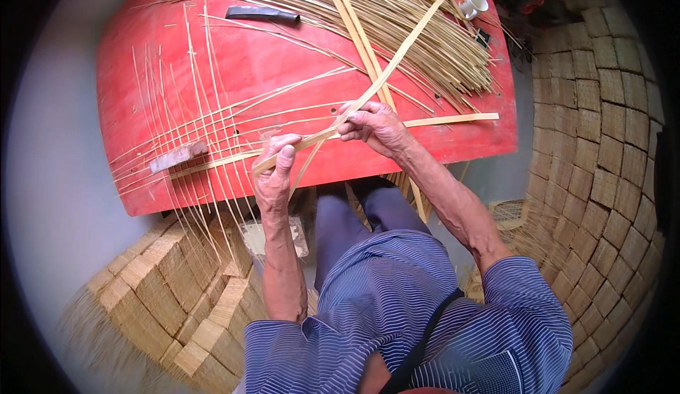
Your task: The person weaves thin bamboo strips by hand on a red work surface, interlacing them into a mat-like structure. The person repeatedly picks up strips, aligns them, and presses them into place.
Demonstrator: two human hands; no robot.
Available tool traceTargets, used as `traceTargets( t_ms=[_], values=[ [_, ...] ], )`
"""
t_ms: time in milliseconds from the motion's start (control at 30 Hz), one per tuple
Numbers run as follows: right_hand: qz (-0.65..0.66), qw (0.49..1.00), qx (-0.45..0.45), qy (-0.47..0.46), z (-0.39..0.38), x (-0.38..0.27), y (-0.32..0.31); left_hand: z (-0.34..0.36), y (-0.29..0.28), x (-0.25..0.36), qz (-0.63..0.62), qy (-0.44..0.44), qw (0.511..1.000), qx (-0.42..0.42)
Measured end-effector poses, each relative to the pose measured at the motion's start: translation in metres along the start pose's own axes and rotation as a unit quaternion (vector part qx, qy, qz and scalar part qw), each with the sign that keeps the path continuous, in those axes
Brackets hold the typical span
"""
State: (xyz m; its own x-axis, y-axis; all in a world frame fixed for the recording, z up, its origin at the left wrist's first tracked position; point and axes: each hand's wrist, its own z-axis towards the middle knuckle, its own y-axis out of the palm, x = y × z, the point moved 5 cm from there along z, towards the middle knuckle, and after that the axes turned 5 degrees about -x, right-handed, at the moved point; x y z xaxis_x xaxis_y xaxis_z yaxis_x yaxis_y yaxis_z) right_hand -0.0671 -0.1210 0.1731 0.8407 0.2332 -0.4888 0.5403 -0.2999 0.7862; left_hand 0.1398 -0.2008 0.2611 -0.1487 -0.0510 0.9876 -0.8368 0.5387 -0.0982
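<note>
A long, flat bamboo strip slants from the far right of the red table toward me. My left hand pinches its near end, thumb uppermost. Farther along, my right hand grips the same strip between thumb and fingers. Other wide strips cross beneath it, one lying to the right of my right hand. Left of my hands, thin bamboo splints cross in an open lattice, some overhanging the near table edge. A pale, rough block rests on this lattice.
Across the back of the red table lies a thick heap of splints. A dark, flat tool and a white cup are there too. Stacked woven pieces fill the right side; more bundles stand lower left.
</note>
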Motion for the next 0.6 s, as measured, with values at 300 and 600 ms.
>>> traceTargets(
  t_ms=[300,600],
  values=[
    [0.043,0.999,-0.023,0.001,0.024,0.011,0.032,-0.031,-0.013,0.058,0.282,0.088,0.943,0.153],
    [0.109,0.991,-0.073,0.016,0.041,0.026,0.076,-0.056,-0.031,-0.032,-0.343,-0.11,0.862,0.357]
  ],
)
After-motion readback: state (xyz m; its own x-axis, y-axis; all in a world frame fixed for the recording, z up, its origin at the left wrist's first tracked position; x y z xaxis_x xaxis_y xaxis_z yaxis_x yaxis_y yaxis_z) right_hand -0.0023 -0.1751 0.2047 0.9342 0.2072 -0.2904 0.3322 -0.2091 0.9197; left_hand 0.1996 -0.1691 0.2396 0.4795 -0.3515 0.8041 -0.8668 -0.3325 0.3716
